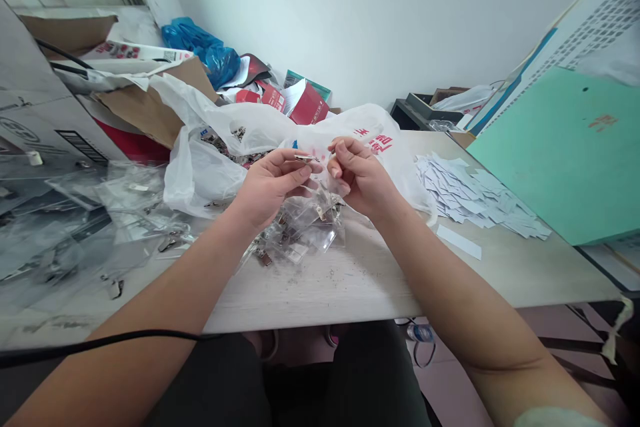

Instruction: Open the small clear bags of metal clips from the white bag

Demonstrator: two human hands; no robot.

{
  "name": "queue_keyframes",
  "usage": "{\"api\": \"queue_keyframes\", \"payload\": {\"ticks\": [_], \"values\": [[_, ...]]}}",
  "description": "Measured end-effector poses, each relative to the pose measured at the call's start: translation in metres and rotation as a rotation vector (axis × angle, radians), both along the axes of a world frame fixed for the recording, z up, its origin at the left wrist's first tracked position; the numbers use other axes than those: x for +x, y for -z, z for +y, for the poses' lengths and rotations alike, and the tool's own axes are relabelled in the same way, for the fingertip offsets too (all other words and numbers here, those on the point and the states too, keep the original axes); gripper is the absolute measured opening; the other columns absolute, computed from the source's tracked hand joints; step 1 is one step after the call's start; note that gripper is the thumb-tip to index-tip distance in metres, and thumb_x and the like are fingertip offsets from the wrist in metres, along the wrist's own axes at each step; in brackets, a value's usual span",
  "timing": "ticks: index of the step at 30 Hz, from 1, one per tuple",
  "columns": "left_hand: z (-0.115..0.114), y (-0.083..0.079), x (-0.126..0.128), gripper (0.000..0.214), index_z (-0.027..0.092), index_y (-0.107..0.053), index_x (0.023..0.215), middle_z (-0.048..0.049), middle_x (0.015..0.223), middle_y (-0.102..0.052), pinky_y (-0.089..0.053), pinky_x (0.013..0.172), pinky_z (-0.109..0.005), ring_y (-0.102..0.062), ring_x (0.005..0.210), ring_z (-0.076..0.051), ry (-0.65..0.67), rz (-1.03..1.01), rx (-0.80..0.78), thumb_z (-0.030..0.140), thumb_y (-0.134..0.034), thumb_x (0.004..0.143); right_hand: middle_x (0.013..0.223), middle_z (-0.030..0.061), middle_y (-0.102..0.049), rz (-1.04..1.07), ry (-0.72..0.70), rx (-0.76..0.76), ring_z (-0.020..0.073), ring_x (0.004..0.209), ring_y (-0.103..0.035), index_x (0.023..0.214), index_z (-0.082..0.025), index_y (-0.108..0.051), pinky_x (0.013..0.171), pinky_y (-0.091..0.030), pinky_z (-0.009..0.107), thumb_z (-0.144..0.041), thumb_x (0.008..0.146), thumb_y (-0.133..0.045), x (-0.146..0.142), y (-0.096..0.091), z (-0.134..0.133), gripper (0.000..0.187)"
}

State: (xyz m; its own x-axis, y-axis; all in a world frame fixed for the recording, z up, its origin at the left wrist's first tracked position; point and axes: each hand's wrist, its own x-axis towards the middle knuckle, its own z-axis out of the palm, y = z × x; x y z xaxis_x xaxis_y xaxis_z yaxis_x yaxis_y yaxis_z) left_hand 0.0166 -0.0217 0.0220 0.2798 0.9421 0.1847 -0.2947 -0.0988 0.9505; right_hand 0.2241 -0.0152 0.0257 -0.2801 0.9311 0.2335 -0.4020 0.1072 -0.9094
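My left hand (pixel 273 188) pinches a small metal clip (pixel 306 158) between thumb and fingers, above the table. My right hand (pixel 361 179) is close beside it, its fingertips pinching what looks like a clear plastic badge holder (pixel 331 181) that hangs below them. The clip's end nearly meets that plastic, and the exact contact is hidden by my fingers. Beneath both hands lies a heap of clear plastic holders with metal clips (pixel 303 230).
More clear plastic sleeves with clips (pixel 120 197) spread across the table's left side, and a white plastic bag (pixel 205 173) lies behind my hands. Paper slips (pixel 475 197) are piled at right, beside a green board (pixel 560 153). Cardboard boxes (pixel 150 103) stand at back left.
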Motion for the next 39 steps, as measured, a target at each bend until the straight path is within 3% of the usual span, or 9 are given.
{"api": "queue_keyframes", "payload": {"ticks": [7,13,18,20,22,25,29,34,39], "values": [[-0.002,-0.001,0.003,0.041,0.022,-0.079,0.106,-0.0051,0.105,-0.087,-0.064,0.071,-0.029,-0.078,0.075,-0.015,-0.076,0.044,0.047,0.042,-0.103,0.079,0.086,-0.0004,-0.074,-0.004,0.070,-0.148,0.0092,0.057,-0.051,0.100,-0.023,-0.068,0.050,-0.034,0.028,-0.057,0.080,-0.096,-0.001,-0.005,-0.002,0.049],[-0.004,0.000,0.005,0.031,0.021,-0.078,0.114,-0.0066,0.110,-0.086,-0.063,0.068,-0.029,-0.077,0.075,-0.015,-0.130,0.151,0.068,0.033,-0.091,0.089,0.080,-0.0020,-0.072,-0.157,0.264,0.030,0.0102,0.060,-0.053,0.097,-0.025,-0.064,0.055,-0.035,0.028,-0.034,0.079,-0.092,-0.002,0.001,0.000,0.034],[-0.004,-0.002,-0.001,0.027,0.025,-0.081,0.121,-0.0061,0.112,-0.083,-0.057,0.060,-0.027,-0.074,0.073,-0.015,-0.244,0.321,0.222,0.034,-0.083,0.096,0.073,-0.0062,-0.063,-0.391,0.431,0.249,0.0138,0.064,-0.055,0.103,-0.027,-0.061,0.063,-0.043,0.033,-0.017,0.079,-0.075,0.000,-0.001,-0.004,0.030],[-0.005,-0.004,-0.003,0.025,0.025,-0.086,0.116,-0.0074,0.111,-0.083,-0.054,0.056,-0.027,-0.070,0.069,-0.014,-0.209,0.378,0.213,0.040,-0.083,0.097,0.072,-0.0066,-0.059,-0.494,0.449,0.346,0.0137,0.064,-0.052,0.103,-0.028,-0.061,0.065,-0.043,0.034,-0.015,0.081,-0.070,0.001,-0.002,-0.008,0.027],[-0.007,-0.005,-0.004,0.032,0.025,-0.089,0.115,-0.0067,0.095,-0.081,-0.047,0.051,-0.027,-0.064,0.061,-0.014,-0.145,0.428,0.160,0.050,-0.085,0.096,0.073,-0.0068,-0.058,-0.576,0.448,0.421,0.0137,0.064,-0.051,0.104,-0.028,-0.060,0.066,-0.042,0.035,-0.016,0.083,-0.068,0.001,-0.001,-0.011,0.025],[-0.009,-0.005,-0.001,0.047,0.025,-0.089,0.116,-0.0016,0.065,-0.067,-0.038,0.045,-0.028,-0.053,0.050,-0.014,-0.028,0.479,0.109,0.066,-0.085,0.093,0.075,-0.0071,-0.058,-0.671,0.421,0.495,0.0133,0.066,-0.052,0.108,-0.028,-0.060,0.067,-0.042,0.034,-0.017,0.088,-0.069,0.001,0.001,-0.014,0.025],[-0.010,-0.005,0.000,0.050,0.026,-0.089,0.106,0.0025,0.055,-0.053,-0.026,0.045,-0.028,-0.040,0.045,-0.011,0.039,0.515,0.122,0.071,-0.091,0.085,0.078,-0.0074,-0.060,-0.741,0.345,0.544,0.0128,0.067,-0.052,0.114,-0.029,-0.061,0.070,-0.043,0.034,-0.019,0.090,-0.072,0.003,0.002,-0.014,0.028],[-0.010,-0.010,-0.005,0.045,0.026,-0.088,0.104,0.0037,0.054,-0.044,-0.020,0.048,-0.028,-0.030,0.047,-0.010,0.014,0.591,0.102,0.069,-0.084,0.091,0.084,-0.0049,-0.064,-0.620,0.332,0.523,0.0138,0.074,-0.058,0.122,-0.028,-0.068,0.073,-0.047,0.034,-0.023,0.094,-0.076,0.004,0.003,-0.009,0.030],[-0.013,-0.018,-0.006,0.038,0.023,-0.080,0.085,0.0003,0.057,-0.051,-0.030,0.049,-0.027,-0.042,0.050,-0.012,0.111,0.536,0.109,0.058,-0.074,0.099,0.083,-0.0014,-0.070,-0.375,0.255,0.271,0.0167,0.075,-0.066,0.113,-0.025,-0.076,0.071,-0.054,0.036,-0.048,0.091,-0.090,-0.002,0.005,-0.003,0.035]]}}
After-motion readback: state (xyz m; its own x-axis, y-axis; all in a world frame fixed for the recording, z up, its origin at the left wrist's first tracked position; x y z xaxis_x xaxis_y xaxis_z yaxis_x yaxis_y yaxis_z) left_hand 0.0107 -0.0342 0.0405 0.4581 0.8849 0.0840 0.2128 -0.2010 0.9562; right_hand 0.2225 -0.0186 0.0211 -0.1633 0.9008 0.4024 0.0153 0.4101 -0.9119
